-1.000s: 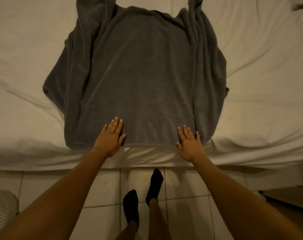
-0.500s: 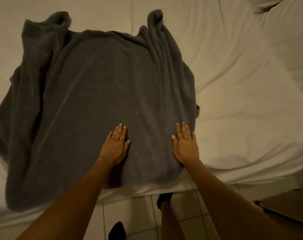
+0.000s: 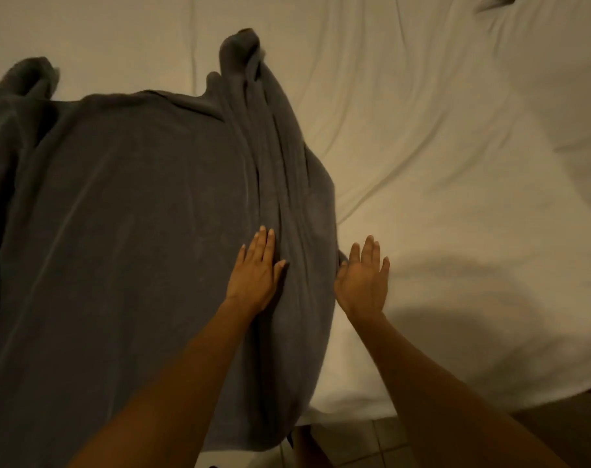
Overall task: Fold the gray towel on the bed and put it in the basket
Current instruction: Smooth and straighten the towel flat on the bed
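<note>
The gray towel (image 3: 135, 248) lies spread over the white bed (image 3: 456, 163), filling the left half of the view, with long bunched folds along its right side. My left hand (image 3: 255, 278) lies flat on the towel just left of those folds, fingers straight. My right hand (image 3: 363, 282) is flat with fingers straight at the towel's right edge, mostly over the bare sheet, its thumb side touching the edge. No basket is in view.
Wrinkled white sheet stretches to the right and far side of the towel. The bed's near edge runs along the bottom, with tiled floor (image 3: 354, 447) and my leg below it.
Both hands slid forward and to the right across the towel; my right hand has come off the towel onto the sheet at its edge. The view shifted right and closer to the bed.
</note>
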{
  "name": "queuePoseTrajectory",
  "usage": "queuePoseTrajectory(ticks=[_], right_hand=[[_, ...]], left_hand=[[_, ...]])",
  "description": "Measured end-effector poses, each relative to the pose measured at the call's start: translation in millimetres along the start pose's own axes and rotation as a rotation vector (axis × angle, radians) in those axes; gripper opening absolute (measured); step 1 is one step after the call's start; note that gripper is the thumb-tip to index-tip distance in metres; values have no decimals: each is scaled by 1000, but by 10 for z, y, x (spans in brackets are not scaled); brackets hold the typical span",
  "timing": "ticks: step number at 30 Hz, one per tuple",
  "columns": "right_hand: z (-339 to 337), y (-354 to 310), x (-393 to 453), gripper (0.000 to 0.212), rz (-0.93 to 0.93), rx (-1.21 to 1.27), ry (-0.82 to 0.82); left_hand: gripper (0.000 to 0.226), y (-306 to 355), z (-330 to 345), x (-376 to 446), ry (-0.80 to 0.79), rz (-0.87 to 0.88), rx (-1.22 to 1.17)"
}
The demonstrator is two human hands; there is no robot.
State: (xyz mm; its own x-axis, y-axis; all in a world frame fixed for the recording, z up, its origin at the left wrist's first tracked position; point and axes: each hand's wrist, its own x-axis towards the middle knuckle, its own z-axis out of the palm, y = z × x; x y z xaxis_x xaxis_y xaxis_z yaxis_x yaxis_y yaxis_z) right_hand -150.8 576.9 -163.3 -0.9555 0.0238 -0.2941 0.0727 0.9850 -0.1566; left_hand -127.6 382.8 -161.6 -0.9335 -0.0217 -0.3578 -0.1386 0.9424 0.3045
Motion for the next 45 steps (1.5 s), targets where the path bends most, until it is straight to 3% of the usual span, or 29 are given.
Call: queuePoseTrajectory(ticks=[10, 20, 24, 32, 39, 45], right_hand=[[-48, 106, 13, 40, -54, -5, -126], [-376, 669, -258, 26, 200, 157, 103], [-482, 947, -355, 25, 249, 89, 67], [-519, 987, -538, 26, 249, 58, 156], [-601, 1144, -673, 21, 327, 34, 196], [-489, 1227, -899, 35, 326, -30, 234]], left_hand=[[62, 728, -210, 904, -19, 273, 257], [62, 1067, -328, 961, -250, 385, 366], [61, 1316, -314, 957, -214, 450, 369], [58, 1866, -133, 999, -292, 823, 544], [44, 1832, -193, 1068, -367, 986, 759], [36, 1537, -489, 1244, -282, 966, 922]])
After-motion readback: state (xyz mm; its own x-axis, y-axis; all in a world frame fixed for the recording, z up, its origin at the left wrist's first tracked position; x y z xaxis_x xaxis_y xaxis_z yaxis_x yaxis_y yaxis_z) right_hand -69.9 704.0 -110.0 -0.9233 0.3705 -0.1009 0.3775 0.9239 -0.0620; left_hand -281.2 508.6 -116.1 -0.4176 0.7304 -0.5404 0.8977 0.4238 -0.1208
